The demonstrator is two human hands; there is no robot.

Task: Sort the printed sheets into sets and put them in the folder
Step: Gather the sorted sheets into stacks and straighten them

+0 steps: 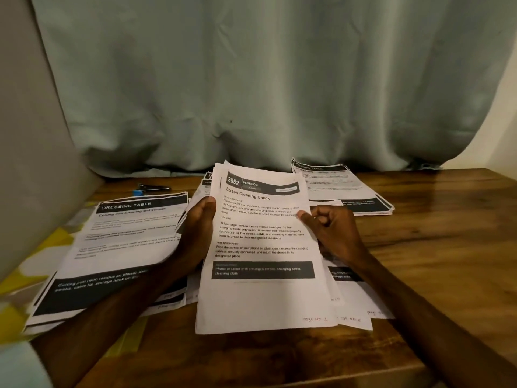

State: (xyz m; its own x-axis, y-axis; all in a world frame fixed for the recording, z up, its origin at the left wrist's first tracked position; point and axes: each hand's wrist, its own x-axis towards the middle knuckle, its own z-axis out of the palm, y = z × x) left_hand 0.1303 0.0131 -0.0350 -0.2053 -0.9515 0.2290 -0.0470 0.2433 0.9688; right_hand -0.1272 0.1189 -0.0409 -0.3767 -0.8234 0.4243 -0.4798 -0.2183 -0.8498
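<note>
- My left grip (195,231) holds the left edge of a sheaf of printed sheets (263,247) at the centre of the frame. The thumb lies on the front of the top page and the fingers are hidden behind.
- My right grip (333,231) is clamped on the sheaf's right edge, thumb pressed on the paper and the other fingers curled.
- The top page reads "2652 BEDROOM" and "Screen Cleaning Check". It is lifted and tilted toward me, with its lower edge near the desk (433,247).
- More pages (352,317) lie fanned beneath the sheaf, lower right of centre, with handwritten page marks near their bottom edges.
- A pile headed "DRESSING TABLE" (120,239) lies at the left of the frame, and my left forearm crosses its lower part.
- Another pile (344,189) lies at the upper right of the desk, close to the curtain (251,79).
- A small blue-and-black object (152,189) lies just behind the left pile; I cannot tell what it is.
- Yellow-patterned cloth (56,242) shows at the left edge, under that pile.
</note>
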